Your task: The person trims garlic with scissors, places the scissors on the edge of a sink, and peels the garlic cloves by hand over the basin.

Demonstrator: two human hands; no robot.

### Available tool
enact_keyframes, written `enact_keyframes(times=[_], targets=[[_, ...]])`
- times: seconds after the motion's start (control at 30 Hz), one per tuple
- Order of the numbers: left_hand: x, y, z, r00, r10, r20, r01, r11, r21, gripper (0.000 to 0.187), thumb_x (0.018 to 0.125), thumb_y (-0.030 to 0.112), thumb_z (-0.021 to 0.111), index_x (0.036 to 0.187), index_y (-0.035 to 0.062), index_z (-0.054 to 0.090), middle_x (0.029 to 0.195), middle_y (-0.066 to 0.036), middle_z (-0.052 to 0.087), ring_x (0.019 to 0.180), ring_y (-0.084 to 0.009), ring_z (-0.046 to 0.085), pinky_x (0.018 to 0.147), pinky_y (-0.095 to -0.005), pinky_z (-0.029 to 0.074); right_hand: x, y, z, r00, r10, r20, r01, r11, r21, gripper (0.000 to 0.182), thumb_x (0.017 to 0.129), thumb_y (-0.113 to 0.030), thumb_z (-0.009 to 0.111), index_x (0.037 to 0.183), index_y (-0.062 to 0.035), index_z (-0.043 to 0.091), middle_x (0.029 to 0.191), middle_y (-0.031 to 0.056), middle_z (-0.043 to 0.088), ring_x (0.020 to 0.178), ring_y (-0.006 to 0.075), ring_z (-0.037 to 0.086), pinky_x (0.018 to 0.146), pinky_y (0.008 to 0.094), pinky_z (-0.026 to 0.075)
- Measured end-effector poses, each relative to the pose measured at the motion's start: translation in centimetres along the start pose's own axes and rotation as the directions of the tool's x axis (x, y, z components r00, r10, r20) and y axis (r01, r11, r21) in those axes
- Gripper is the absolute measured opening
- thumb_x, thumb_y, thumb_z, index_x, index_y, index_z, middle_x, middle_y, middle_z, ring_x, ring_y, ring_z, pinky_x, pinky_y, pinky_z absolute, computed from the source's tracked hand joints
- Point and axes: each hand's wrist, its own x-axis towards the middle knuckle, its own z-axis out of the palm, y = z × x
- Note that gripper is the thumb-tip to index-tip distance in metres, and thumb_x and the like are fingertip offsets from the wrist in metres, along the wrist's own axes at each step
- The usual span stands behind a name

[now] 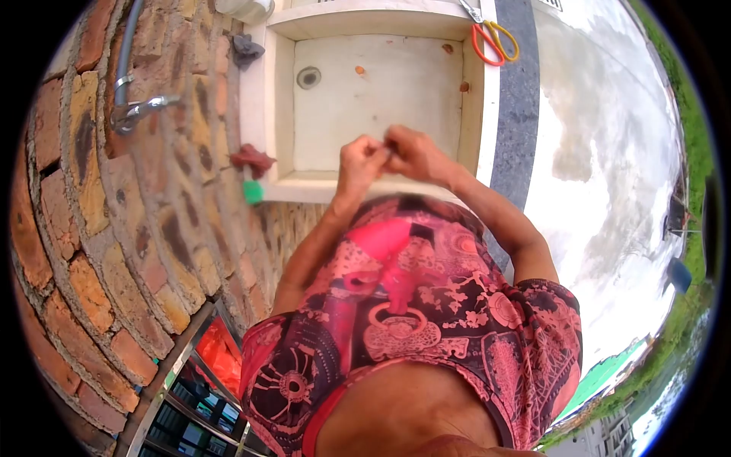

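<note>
Over the near edge of a whitish sink [365, 114], my two hands meet with their fingertips together. My left hand [362, 161] is closed, its fingers pinched. My right hand [417, 155] is curled shut against it. Whatever lies between the fingers, if anything, is too small or hidden to make out. In the sink's far left corner is a round drain [308, 78]. A few small orange-brown bits [360, 70] lie on the basin floor and along its right side.
Scissors [495, 43] with red and yellow handles rest on the sink's right rim. Along the left rim are a dark red cloth [252, 158], a green object [253, 192] and a grey rag [247, 50]. A metal tap [145, 108] juts from the brick wall [99, 198].
</note>
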Motion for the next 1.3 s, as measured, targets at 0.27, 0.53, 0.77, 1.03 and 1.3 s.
enact_keyframes(times=[0.27,0.53,0.77,1.03,1.3], targets=[[0.6,0.5,0.1,0.999,-0.036,-0.032,0.039,0.995,0.087,0.007,0.077,0.0,0.057,0.075,-0.0042,0.051,0.064,-0.011,0.059,0.049,-0.0167,0.057,0.04,-0.0278,0.048,-0.4,-1.5,0.6,0.951,0.307,-0.031,-0.287,0.916,0.28,0.022,0.074,-0.011,0.064,0.082,0.0,0.047,0.074,0.0176,0.056,0.063,0.0323,0.059,0.056,0.0373,0.047],[1.9,-0.8,1.0,0.995,-0.092,-0.045,0.098,0.981,0.166,0.013,0.072,-0.003,0.055,0.067,0.004,0.045,0.058,-0.007,0.053,0.044,-0.0134,0.05,0.035,-0.026,0.039,-1.4,0.9,2.1,0.989,-0.01,-0.145,0.0,0.998,-0.068,0.022,0.074,-0.01,0.065,0.088,-0.0033,0.049,0.073,0.0174,0.057,0.068,0.0316,0.06,0.059,0.0389,0.047],[1.1,1.5,2.1,0.99,-0.121,-0.074,0.131,0.978,0.162,0.01,0.078,0.003,0.057,0.072,0.0032,0.05,0.063,-0.007,0.056,0.049,-0.0125,0.054,0.038,-0.0255,0.042,-1.3,1.1,1.8,0.977,0.074,-0.2,-0.074,0.997,0.008,0.019,0.074,-0.007,0.061,0.083,-0.0015,0.047,0.077,0.0159,0.055,0.062,0.0291,0.058,0.053,0.0369,0.048],[1.4,3.1,-0.6,0.96,-0.058,0.275,0.144,0.942,-0.305,0.017,0.086,0.01,0.061,0.097,-0.0004,0.055,0.083,-0.009,0.063,0.072,-0.0149,0.063,0.064,-0.0282,0.056,-0.5,1.2,-0.9,0.958,0.283,-0.042,-0.155,0.637,0.755,0.013,0.087,0.001,0.047,0.094,0.0026,0.058,0.079,0.0053,0.061,0.062,0.0103,0.059,0.056,0.0222,0.051],[1.2,1.8,0.7,0.986,-0.096,0.135,0.131,0.949,-0.286,0.025,0.082,0.015,0.068,0.095,-0.0026,0.057,0.084,-0.009,0.064,0.065,-0.0119,0.06,0.059,-0.0257,0.054,-0.6,1.3,-1.1,0.962,0.257,-0.086,-0.15,0.768,0.623,0.011,0.087,-0.005,0.054,0.092,0.0034,0.059,0.076,0.006,0.062,0.06,0.0085,0.058,0.055,0.0212,0.05]])
